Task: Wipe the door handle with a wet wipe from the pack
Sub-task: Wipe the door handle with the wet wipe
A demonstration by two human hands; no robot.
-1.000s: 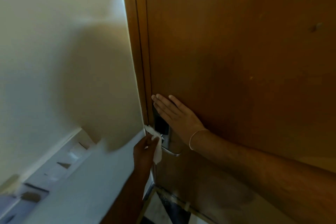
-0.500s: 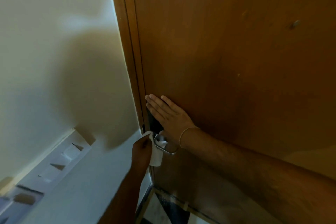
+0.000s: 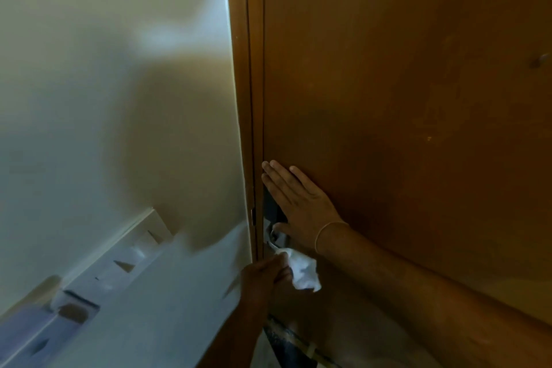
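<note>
Head view: crumpled white wet wipe (image 3: 304,272) bunched in left hand (image 3: 263,278).

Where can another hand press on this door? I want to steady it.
The door is bare above and right of the right hand. The latch edge is crowded: the left hand grips the wet wipe beside the door handle.

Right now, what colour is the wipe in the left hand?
White, seen in the head view: the wipe in the left hand.

No legible text, label, brand, number or sign anywhere in view.
</note>
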